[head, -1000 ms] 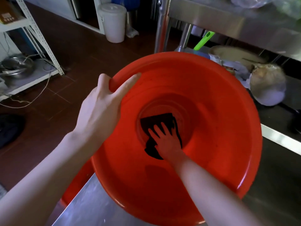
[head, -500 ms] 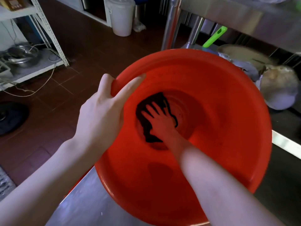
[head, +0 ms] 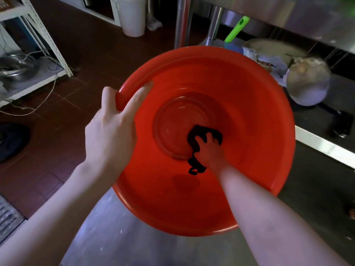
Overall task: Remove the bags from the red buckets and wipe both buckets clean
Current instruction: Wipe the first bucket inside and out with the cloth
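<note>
A large red bucket [head: 249, 104] fills the middle of the head view, its mouth facing me over a steel table. My left hand [head: 111, 131] grips its left rim, thumb outside and fingers inside. Deep inside, my right hand [head: 209, 150] presses a crumpled dark cloth [head: 194, 148] against the bottom's near right edge. No bag shows in this bucket. A second bucket is not visible.
The steel table [head: 119, 237] lies under the bucket. A white lidded bin [head: 132, 16] stands on the brown tiled floor at the back. A white rack [head: 38, 35] with metal bowls is at left. A lower shelf at right holds a green-handled tool [head: 237, 29] and a wrapped bundle [head: 307, 83].
My right hand has swept the cloth from the bottom's left side across to its near right edge, and the cloth has bunched up. The left hand keeps its hold on the rim.
</note>
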Available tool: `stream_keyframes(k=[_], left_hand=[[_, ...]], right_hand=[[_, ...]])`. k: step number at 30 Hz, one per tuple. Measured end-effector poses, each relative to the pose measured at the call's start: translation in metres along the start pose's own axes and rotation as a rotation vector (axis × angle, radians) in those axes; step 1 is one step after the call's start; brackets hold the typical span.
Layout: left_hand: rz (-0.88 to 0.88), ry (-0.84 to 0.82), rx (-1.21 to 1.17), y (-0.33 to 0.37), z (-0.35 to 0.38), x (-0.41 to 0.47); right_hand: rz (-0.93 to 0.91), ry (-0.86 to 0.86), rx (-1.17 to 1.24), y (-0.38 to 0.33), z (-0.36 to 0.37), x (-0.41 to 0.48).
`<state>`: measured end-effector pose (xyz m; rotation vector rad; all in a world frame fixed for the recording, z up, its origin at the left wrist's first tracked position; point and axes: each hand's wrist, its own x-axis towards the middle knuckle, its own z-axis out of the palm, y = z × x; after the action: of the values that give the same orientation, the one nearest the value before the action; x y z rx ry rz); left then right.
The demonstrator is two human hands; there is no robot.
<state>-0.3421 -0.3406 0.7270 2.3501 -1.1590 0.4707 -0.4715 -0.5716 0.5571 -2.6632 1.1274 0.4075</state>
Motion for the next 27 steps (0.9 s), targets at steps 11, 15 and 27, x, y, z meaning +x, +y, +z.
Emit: stream_keyframes(k=[11,15,27], left_hand=[[0.037,0.002,-0.054,-0.005,-0.001,-0.010],[0.035,-0.004,-0.068,-0.004,-0.002,-0.013],[0.028,-0.038,-0.070,0.002,-0.009,-0.010]], right_hand=[[-0.218,-0.224,0.523,-0.105,0.012,0.009],[-0.220,-0.140,0.728,-0.123,0.012,0.003],[0.033,-0.248,-0.754,-0.028,-0.029,-0.014]])
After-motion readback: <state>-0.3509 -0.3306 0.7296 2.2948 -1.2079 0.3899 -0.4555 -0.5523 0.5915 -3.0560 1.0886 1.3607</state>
